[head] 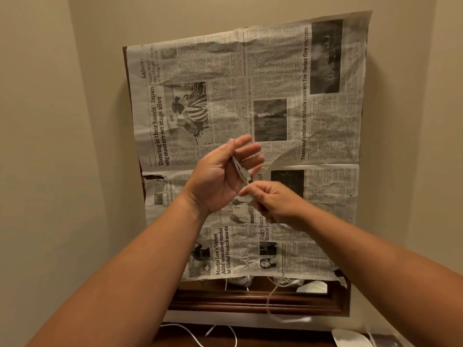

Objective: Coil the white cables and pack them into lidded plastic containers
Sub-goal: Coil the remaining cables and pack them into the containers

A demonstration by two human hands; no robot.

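Backdrop: plain beige walls on all sides, looks like a tight corner or alcove, pretty dim warm light.

Cable: thin white cable sits dead centre of the frame, up in the air between both hands. A few strands run side by side across one palm, then it drops away to the lower right and ends in a blurry loop hanging in front of the bottom rail.

Left hand: left hand is palm-up in the middle of the frame, fingers stretched out and spread, not curled round anything. The cable strands just lie across it. Fingertips are motion-blurred.

Right hand: right hand is just below and right of the left one, nearly touching it, fingers bunched and pinching the cable where it leaves the other palm.

Behind the hands: crumpled newspaper sheets cover most of a dark wooden frame; only the bottom strip shows, and it looks like a mirror with some white shapes in it.

Bottom edge: loose white cables lie on a dark wooden surface at lower centre-left.

Bottom right: smooth white rounded piece, cut off by the frame, can't tell what it is.
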